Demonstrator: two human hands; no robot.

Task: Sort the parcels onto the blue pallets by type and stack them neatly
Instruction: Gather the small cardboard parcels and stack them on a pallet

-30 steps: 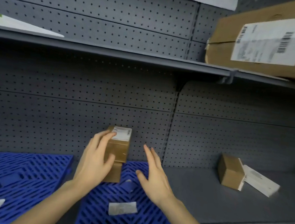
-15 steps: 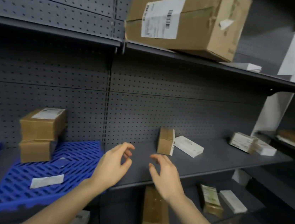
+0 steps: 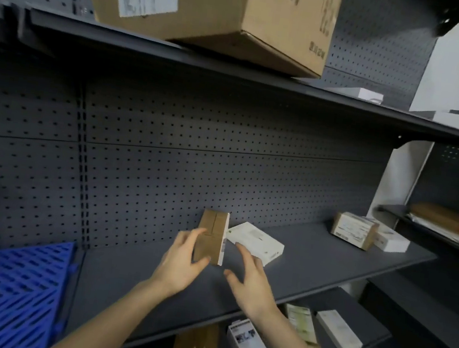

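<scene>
Left hand (image 3: 182, 263): fingers spread wide, touching the left face of the small brown parcel (image 3: 212, 237), not closed on it.
Right hand (image 3: 252, 283): fingers wide apart, just right of that parcel, holding nothing.
Blue pallet (image 3: 5, 291): shelf's front left corner.
Small brown parcel: upright, mid-shelf (image 3: 313, 259).
White box (image 3: 257, 242): flat, touching its right side.
Labelled brown parcel (image 3: 354, 230): far right end.
</scene>
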